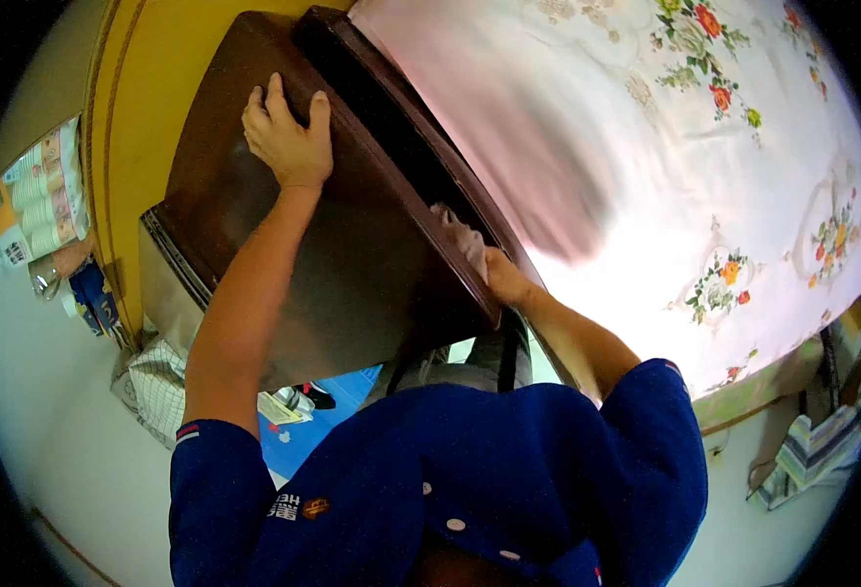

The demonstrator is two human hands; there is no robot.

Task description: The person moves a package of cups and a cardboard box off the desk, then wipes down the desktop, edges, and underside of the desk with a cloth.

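My left hand [292,137] lies with fingers spread on the glossy top of a dark brown cabinet [352,254]. Beside the bed, my right hand [509,277] is closed around a crumpled pale pinkish-grey cloth [462,238]. The cloth sits at the cabinet's long edge, by a dark narrow gap that runs between the cabinet and a brown bed rail [440,147]. Part of the cloth and the right fingertips are hidden behind that edge.
On the right is a bed with a floral sheet [587,108]. At far left are a pack of paper rolls [44,191] and a clear glass [47,279]. A checked bag [157,386] and a blue mat [352,388] lie below; a striped bag [812,445] stands lower right.
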